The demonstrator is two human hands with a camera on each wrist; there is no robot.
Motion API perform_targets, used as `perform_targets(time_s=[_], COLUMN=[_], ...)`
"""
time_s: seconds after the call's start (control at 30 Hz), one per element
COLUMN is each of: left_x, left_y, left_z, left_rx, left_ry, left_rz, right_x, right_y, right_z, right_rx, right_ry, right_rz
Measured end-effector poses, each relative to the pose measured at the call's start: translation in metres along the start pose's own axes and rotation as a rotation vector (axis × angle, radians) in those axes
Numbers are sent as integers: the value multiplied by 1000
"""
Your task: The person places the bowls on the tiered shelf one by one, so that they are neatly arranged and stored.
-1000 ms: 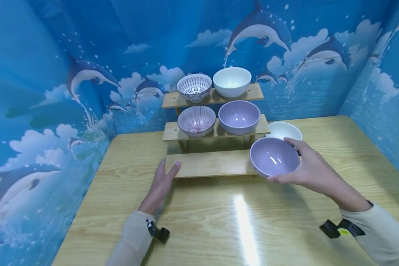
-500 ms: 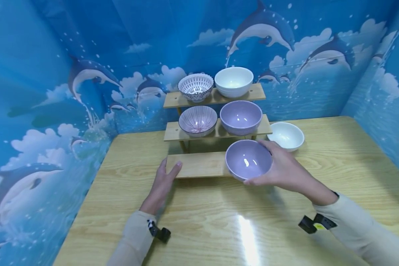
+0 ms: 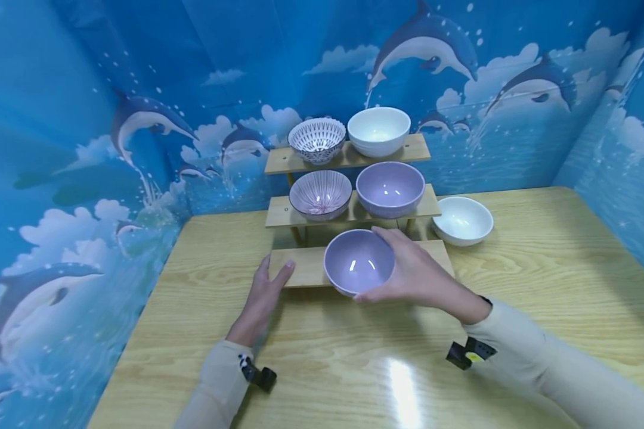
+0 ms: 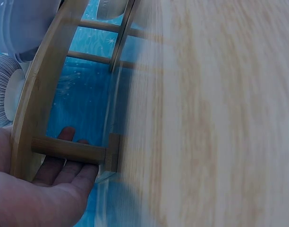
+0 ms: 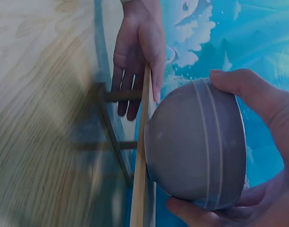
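Note:
My right hand (image 3: 415,277) grips a purple bowl (image 3: 356,262) by its rim and side, thumb at the near edge. The bowl is over the lowest tier of a wooden stepped stand (image 3: 300,266); in the right wrist view its foot (image 5: 149,151) is right at the board, and whether it bears on it I cannot tell. At the left end of that tier my left hand (image 3: 260,298) holds the board, thumb on top and fingers (image 4: 64,170) underneath, beside a leg. Another purple bowl (image 3: 390,189) and a striped bowl (image 3: 320,195) sit on the middle tier.
The top tier bears a patterned bowl (image 3: 316,141) and a white bowl (image 3: 378,132). On the table (image 3: 322,363), right of the stand, lies another white bowl (image 3: 463,220). A blue dolphin-print backdrop (image 3: 300,59) stands behind and at the sides.
My right hand has carried the purple bowl leftward along the lowest tier, from its right end to left of its middle. The white bowl on the table is now uncovered. My left hand stays put.

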State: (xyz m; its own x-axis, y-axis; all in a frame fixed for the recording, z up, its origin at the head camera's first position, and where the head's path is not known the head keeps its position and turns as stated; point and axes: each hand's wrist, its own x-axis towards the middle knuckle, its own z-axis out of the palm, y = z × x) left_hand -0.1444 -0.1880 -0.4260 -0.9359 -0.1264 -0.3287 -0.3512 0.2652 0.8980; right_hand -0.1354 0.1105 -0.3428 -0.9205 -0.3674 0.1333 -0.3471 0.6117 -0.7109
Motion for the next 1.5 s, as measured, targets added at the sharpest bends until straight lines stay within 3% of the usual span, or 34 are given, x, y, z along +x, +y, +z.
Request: perform_targets(time_s=[0.3,0.93,1.03,1.27,1.5], left_x=[1,1,1,1,-1], left_y=[-2,-1,-1,1,2], left_z=[-2,0,0,0,0], left_rx=[-10,-24,-24,-12,-9], left_ry=[-7,4,3,4,4], left_rz=[59,61,65,37,38], right_x=[13,32,29,8,-21], right_y=[-15,-21,-21,-17,-5], right_z=[17,31,27,11,-13], right_rx=[30,139,133,87,149], right_ry=[-30,-40,-53,-102,-90], right_rz=[-14,-59,-52,53,93])
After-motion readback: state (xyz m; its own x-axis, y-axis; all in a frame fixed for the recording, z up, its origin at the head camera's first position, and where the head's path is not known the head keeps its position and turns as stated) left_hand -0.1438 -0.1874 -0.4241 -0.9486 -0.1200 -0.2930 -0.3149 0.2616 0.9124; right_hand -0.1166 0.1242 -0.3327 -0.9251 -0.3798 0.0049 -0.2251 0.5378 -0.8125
